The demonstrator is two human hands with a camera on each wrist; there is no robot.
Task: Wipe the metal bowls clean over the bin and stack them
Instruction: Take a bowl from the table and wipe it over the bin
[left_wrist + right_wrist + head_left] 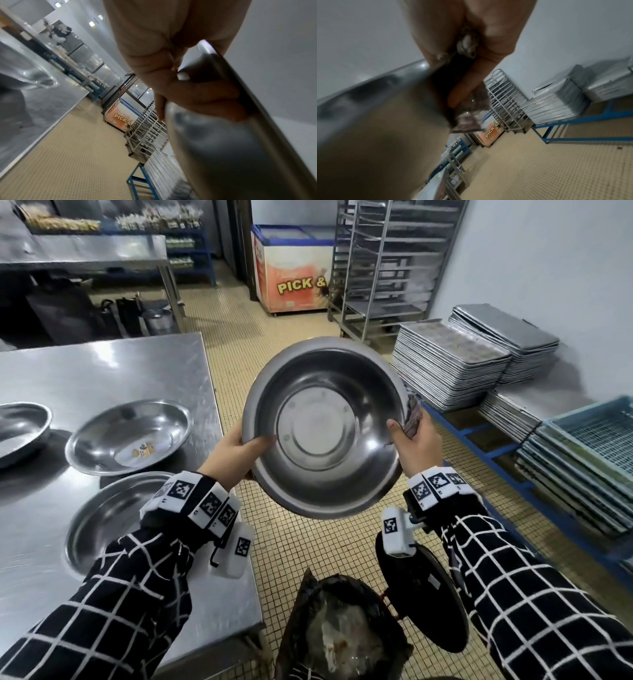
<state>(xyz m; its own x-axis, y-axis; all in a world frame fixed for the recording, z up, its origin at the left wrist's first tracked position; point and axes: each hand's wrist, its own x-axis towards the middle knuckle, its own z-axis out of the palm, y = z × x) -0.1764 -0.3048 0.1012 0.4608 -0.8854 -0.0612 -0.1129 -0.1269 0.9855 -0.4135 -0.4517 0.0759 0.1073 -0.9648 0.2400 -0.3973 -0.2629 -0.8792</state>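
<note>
Above a lined bin (pixel 342 631), both hands grip a round steel bowl (pixel 325 428) by its rim, left hand (pixel 236 455) bare, right hand (pixel 416 445) also pinching a crumpled wipe (pixel 412 416), seen closest from the right wrist.

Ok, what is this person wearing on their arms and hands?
Both arms have black sleeves with a white grid check. Each wrist carries a white band of black-and-white square marker tags, with a small white tagged box hanging beneath. The hands are bare.
</note>
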